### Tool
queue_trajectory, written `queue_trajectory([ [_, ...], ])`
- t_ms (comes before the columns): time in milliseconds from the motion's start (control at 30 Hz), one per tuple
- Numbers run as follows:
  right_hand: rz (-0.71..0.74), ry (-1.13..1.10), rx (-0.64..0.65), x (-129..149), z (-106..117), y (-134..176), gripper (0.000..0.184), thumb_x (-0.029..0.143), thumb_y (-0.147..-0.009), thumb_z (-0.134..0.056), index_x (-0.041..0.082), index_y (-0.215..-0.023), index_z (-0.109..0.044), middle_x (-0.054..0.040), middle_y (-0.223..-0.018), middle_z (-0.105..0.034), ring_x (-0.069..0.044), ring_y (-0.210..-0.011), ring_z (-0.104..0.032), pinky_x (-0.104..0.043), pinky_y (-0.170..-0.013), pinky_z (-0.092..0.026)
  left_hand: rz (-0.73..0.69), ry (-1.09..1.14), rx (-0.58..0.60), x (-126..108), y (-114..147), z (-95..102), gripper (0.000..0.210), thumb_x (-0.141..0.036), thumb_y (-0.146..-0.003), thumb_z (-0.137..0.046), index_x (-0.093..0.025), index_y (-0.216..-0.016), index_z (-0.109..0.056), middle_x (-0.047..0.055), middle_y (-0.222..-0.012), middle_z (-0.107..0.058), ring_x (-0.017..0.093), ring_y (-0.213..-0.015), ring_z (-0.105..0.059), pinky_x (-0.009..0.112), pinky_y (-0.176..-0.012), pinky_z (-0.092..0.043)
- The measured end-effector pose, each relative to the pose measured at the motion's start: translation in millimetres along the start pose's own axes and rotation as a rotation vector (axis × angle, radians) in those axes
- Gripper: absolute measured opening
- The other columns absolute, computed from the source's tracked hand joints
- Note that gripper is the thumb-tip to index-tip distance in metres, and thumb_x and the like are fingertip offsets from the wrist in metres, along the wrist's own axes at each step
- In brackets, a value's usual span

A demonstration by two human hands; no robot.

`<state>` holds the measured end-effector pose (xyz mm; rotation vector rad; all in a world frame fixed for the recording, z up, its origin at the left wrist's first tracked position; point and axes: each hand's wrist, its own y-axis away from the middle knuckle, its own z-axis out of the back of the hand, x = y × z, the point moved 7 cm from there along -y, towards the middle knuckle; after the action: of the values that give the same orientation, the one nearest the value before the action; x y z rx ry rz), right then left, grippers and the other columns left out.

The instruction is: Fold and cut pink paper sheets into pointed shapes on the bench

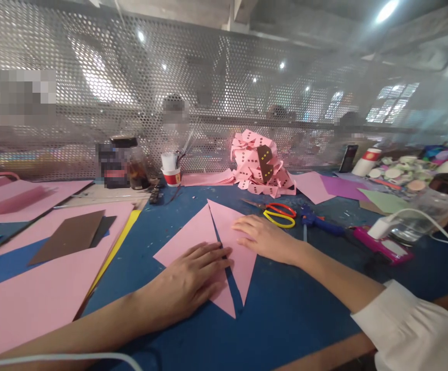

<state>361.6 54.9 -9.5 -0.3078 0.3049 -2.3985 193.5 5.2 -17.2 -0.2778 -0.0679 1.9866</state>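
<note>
Pink paper sheet [208, 242] lies mid-table, already folded into two triangle flaps w/ a centre seam; by the look, creasing is underway, more folds left. Left hand [187, 281] presses flat, fingers together; right hand [264, 238] flat on right flap, fingers slightly spread. Behind paper: scissors [280, 214], pink folded pile [257, 164]. Blue table [286, 314], mesh screen [247, 87].
</note>
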Motion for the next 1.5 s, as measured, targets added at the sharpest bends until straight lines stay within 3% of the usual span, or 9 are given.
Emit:
queue_trajectory([
  [1500,-0.010,-0.026,-0.014,2.8,2.7,-0.6,0.033,0.033,-0.099,-0.054,0.023,-0.129,-0.061,-0.0082,-0.133,-0.062,-0.024,-0.126,-0.053,-0.043,-0.112,-0.041,-0.045,0.079,-0.122,-3.4,1.1,6.7,0.043,-0.032,-0.102,-0.047,-0.027,-0.144,-0.050,0.007,-0.149,-0.053,0.025,-0.139,-0.047,0.046,-0.119,-0.037],
])
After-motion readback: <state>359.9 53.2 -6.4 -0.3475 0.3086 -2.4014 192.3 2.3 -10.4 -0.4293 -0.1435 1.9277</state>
